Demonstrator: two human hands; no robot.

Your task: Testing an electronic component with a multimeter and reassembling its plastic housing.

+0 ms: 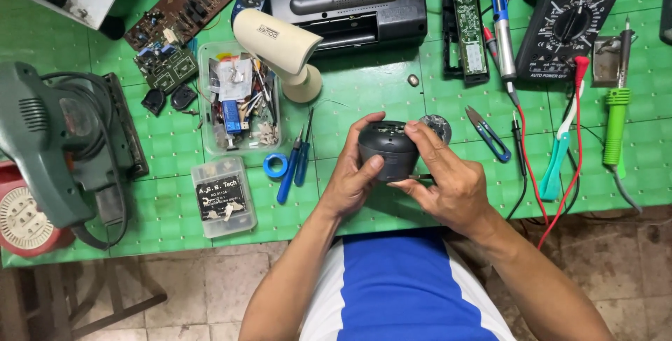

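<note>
- I see the dark round housing (pixel 387 150) held just above the green table's (pixel 364 96) near edge, between both hands.
- My left hand (pixel 350 176) wraps its left side, thumb on the front.
- My right hand (pixel 448 180) grips its right side, fingers curled over the top rim.

Multimeter (pixel 570 19), soldering iron (pixel 615 120), blue screwdrivers (pixel 294 166).
</note>
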